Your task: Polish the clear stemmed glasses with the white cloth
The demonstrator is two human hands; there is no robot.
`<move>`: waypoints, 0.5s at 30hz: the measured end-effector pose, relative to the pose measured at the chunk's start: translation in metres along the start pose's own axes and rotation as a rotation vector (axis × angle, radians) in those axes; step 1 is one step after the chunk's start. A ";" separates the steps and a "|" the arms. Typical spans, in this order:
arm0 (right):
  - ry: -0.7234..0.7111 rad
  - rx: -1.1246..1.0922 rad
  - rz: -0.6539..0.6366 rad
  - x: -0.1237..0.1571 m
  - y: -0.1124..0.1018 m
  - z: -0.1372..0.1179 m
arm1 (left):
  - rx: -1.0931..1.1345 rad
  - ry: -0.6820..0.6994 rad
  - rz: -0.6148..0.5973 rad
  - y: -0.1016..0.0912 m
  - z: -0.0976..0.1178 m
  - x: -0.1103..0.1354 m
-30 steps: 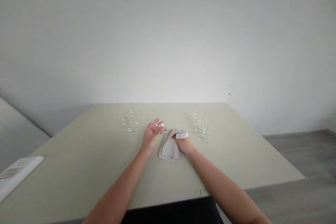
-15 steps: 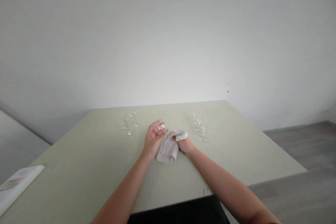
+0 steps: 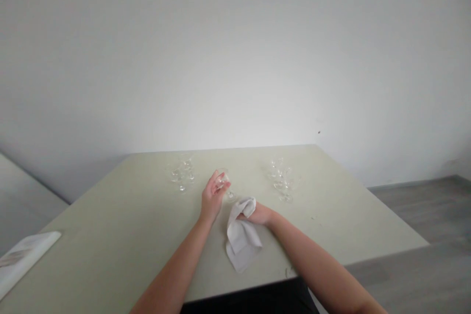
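Observation:
My left hand is closed around the bowl of a clear stemmed glass, whose foot points down and toward the right. Just right of it, my right hand grips a light grey cloth. The cloth covers most of my right fingers and hangs down toward me in loose folds. A small gap separates the cloth from the glass.
Several clear stemmed glasses stand in a group at the back left of the pale table. Another group of clear glasses stands at the back right. A white printed object lies at the left edge. A wall rises behind.
My right hand has drawn the cloth away from the glass, down toward me, and the cloth has unfolded. The glass in my left hand has turned more upright, showing its foot.

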State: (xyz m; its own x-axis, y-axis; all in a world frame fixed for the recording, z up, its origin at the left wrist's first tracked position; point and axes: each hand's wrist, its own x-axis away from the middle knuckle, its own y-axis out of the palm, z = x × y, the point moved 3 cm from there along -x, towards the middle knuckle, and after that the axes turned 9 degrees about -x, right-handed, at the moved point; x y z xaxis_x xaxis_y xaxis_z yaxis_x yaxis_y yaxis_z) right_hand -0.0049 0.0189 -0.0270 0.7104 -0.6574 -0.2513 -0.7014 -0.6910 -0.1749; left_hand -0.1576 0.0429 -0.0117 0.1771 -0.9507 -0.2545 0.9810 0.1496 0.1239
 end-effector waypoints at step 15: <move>0.019 0.019 -0.035 -0.002 0.006 -0.006 | -1.056 0.405 -0.478 0.015 -0.027 0.002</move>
State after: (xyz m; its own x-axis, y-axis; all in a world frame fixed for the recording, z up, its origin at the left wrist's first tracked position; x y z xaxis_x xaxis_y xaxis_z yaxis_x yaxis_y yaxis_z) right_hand -0.0105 0.0144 -0.0219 0.7351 -0.6389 -0.2268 -0.6772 -0.7076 -0.2017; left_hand -0.1404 0.0508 -0.0357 -0.3910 -0.8455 -0.3637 0.5036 0.1342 -0.8535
